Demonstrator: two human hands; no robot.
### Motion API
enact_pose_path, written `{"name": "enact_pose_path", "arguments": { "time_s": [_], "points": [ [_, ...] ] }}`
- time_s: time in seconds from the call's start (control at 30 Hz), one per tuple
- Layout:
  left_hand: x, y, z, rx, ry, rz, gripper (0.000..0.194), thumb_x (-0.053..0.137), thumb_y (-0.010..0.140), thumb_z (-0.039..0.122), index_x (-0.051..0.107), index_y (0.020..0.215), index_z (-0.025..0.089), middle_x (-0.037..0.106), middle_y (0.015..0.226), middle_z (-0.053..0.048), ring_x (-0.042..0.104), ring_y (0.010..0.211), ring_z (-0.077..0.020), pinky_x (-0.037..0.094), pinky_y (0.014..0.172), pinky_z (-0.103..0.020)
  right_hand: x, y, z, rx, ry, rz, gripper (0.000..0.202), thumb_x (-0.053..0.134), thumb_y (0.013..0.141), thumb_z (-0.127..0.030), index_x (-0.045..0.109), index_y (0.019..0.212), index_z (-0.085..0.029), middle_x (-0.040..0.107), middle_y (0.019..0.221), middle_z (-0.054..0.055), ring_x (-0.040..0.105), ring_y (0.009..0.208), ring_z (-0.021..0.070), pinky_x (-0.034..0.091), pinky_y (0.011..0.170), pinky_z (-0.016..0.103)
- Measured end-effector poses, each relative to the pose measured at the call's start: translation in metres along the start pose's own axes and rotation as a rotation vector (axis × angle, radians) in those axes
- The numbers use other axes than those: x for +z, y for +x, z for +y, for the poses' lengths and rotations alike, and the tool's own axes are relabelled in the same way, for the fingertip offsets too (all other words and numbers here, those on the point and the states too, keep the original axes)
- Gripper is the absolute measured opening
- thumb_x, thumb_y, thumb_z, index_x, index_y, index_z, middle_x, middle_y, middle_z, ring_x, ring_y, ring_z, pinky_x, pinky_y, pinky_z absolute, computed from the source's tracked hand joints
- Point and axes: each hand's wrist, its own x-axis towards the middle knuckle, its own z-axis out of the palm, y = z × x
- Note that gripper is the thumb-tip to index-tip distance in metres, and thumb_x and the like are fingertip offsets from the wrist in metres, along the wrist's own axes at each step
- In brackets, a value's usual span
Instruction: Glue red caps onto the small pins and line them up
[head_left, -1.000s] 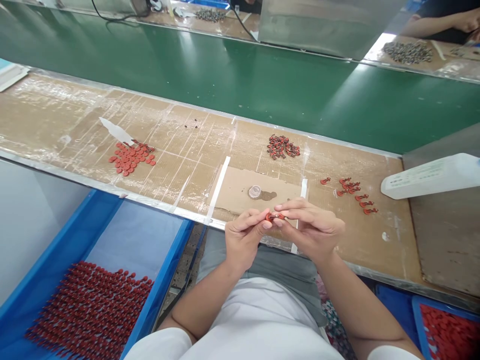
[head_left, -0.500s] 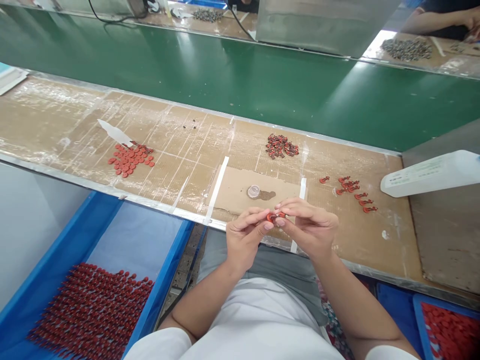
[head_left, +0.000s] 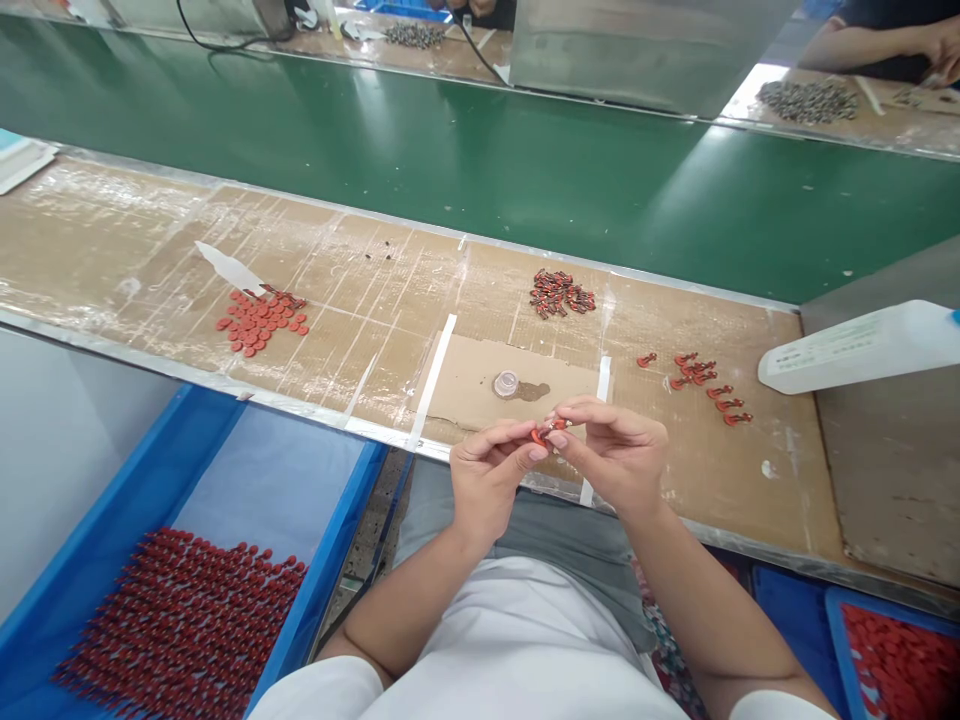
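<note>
My left hand (head_left: 491,480) pinches the round end of a small red part (head_left: 538,436) between thumb and fingers. At its other end, my right hand (head_left: 619,455) closes thumb and fingertips on the same part, where a dark and shiny bit shows. Both hands are at the bench's near edge, and the fingers partly hide the part. Just beyond them, a small clear cup (head_left: 506,383) stands on a cardboard sheet (head_left: 472,370) beside a brown stain. Several finished-looking red pieces with dark stems (head_left: 727,404) lie to the right, and a heap of small red-and-dark pieces (head_left: 559,293) lies behind the cup.
Red discs (head_left: 259,322) lie in a pile at left by a white strip (head_left: 229,265). A white bottle (head_left: 862,350) leans in at right near a metal panel. Below left is a blue tray (head_left: 330,570) with rows of red pieces; a green belt (head_left: 450,140) runs behind.
My right hand has shifted slightly left, and its fingers have moved on the red part, whose right end now tilts up more. My left hand stays nearly still.
</note>
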Motion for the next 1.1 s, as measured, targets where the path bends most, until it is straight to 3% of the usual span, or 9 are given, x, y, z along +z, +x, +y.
{"name": "enact_pose_path", "arguments": {
  "time_s": [0.23, 0.47, 0.8, 1.1],
  "points": [
    [-0.001, -0.001, -0.001, -0.030, -0.005, 0.010, 0.023, 0.086, 0.062, 0.019, 0.078, 0.084, 0.024, 0.074, 0.086, -0.003, 0.070, 0.083, -0.0168, 0.060, 0.081, -0.032, 0.001, -0.002, -0.002, 0.066, -0.033, 0.011, 0.024, 0.079, 0.072, -0.018, 0.075, 0.095, -0.025, 0.073, 0.076, 0.001, 0.066, 0.065, 0.0129, 0.056, 0.060, 0.026],
    [-0.003, -0.002, 0.000, 0.014, 0.016, -0.050, 0.021, 0.083, 0.065, 0.017, 0.078, 0.083, 0.027, 0.074, 0.087, -0.002, 0.069, 0.084, -0.0155, 0.060, 0.077, -0.029, -0.001, 0.001, -0.009, 0.128, 0.007, -0.022, 0.021, 0.081, 0.071, -0.023, 0.076, 0.091, -0.022, 0.073, 0.071, 0.003, 0.066, 0.059, 0.0135, 0.056, 0.055, 0.025],
    [-0.007, -0.001, 0.000, 0.065, 0.051, -0.099, 0.018, 0.084, 0.065, 0.018, 0.078, 0.079, 0.028, 0.072, 0.081, -0.002, 0.067, 0.077, -0.0133, 0.057, 0.071, -0.026, -0.004, 0.008, -0.011, 0.216, 0.123, -0.126, 0.022, 0.084, 0.066, -0.025, 0.075, 0.086, -0.021, 0.071, 0.065, 0.002, 0.066, 0.056, 0.0122, 0.057, 0.054, 0.021],
    [0.001, -0.009, 0.002, 0.125, 0.072, -0.112, 0.020, 0.082, 0.066, 0.012, 0.078, 0.078, 0.028, 0.070, 0.079, -0.001, 0.068, 0.073, -0.0134, 0.059, 0.070, -0.027, -0.007, 0.001, -0.009, 0.300, 0.217, -0.121, 0.031, 0.086, 0.062, -0.022, 0.074, 0.090, -0.020, 0.071, 0.064, 0.002, 0.067, 0.057, 0.0130, 0.057, 0.053, 0.021]
  ]
}}
